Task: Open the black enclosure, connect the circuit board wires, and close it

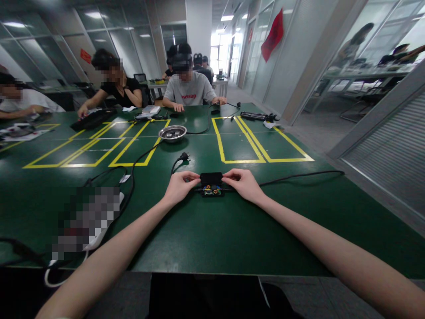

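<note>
Both my hands hold a black plastic cover (211, 178) by its two ends. My left hand (181, 188) pinches the left end, and my right hand (245, 185) pinches the right end. Just below the cover, on the near side, lies an opened power adapter (213, 192) with its circuit board and round orange-yellow parts showing. Whether the cover touches the adapter's case I cannot tell. A black cable (299, 176) runs from the adapter to the right. Behind my left hand rests a black power plug (184, 157) on its cord.
On the green table (186, 239) stands a metal bowl (172, 133) with small parts. A white power strip (106, 228), partly blurred, lies at the left with cords. Yellow tape (244, 161) marks rectangles. Across the table sit several people, one in a grey shirt (189, 91). Black tools (259, 116) lie far right.
</note>
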The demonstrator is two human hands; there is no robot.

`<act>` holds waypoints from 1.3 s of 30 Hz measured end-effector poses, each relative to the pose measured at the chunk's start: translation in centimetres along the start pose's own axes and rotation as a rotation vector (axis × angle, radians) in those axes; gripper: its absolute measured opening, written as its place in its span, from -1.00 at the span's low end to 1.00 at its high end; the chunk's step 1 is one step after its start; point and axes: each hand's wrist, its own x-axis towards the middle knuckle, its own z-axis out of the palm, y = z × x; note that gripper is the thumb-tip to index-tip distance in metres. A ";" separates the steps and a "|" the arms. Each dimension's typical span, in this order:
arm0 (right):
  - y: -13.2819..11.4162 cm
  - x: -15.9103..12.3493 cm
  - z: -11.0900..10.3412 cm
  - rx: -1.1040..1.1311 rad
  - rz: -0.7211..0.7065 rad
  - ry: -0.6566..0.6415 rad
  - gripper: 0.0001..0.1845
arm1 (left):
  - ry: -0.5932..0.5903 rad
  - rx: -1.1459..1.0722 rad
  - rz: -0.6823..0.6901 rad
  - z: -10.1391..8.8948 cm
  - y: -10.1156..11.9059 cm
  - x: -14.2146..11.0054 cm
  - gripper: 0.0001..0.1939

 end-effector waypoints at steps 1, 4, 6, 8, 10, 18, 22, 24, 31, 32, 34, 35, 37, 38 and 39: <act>0.0 0.0 0.0 0.006 0.004 -0.002 -0.74 | 0.000 -0.006 0.000 0.0 0.0 0.0 -0.76; 0.0 0.0 0.1 0.006 -0.001 -0.003 -0.73 | 0.000 -0.003 0.008 -0.1 0.1 0.0 -0.76; 0.1 -0.1 0.1 -0.002 -0.013 0.002 -0.72 | -0.002 0.005 0.014 -0.1 0.2 -0.1 -0.77; 0.0 -0.2 0.1 -0.012 -0.024 0.004 -0.70 | -0.002 0.007 0.015 -0.2 0.3 -0.1 -0.77; -0.1 -0.3 0.1 -0.033 -0.034 0.001 -0.69 | -0.006 0.004 0.014 -0.2 0.4 -0.2 -0.78; -0.5 -0.6 -0.1 -0.099 -0.077 0.014 -0.58 | -0.009 0.056 0.066 -0.3 0.7 -0.2 -0.81; -0.7 -0.7 0.0 -0.094 -0.068 0.008 -0.57 | -0.021 0.076 0.091 -0.4 0.9 -0.3 -0.84; -0.9 -0.8 -0.1 -0.091 -0.064 -0.006 -0.58 | -0.031 0.091 0.099 -0.5 1.1 -0.3 -0.87; -1.5 -1.3 -0.7 -0.103 -0.079 -0.101 -0.70 | -0.077 0.138 0.142 -0.8 1.6 -0.7 -0.91; -1.6 -1.4 -0.8 -0.109 -0.095 -0.119 -0.71 | -0.085 0.135 0.144 -0.8 1.6 -0.8 -0.91; -1.7 -1.5 -1.0 -0.124 -0.138 -0.153 -0.73 | -0.110 0.127 0.147 -0.8 1.6 -0.9 -0.90; -1.7 -1.6 -1.0 -0.134 -0.161 -0.167 -0.74 | -0.121 0.122 0.149 -0.7 1.6 -0.9 -0.90; -1.7 -1.6 -1.0 -0.155 -0.196 -0.179 -0.75 | -0.139 0.113 0.156 -0.6 1.5 -1.0 -0.90; -1.7 -1.6 -1.0 -0.165 -0.208 -0.180 -0.76 | -0.142 0.111 0.161 -0.6 1.5 -1.0 -0.90; -1.7 -1.6 -1.0 -0.174 -0.216 -0.180 -0.76 | -0.142 0.111 0.166 -0.6 1.5 -1.1 -0.90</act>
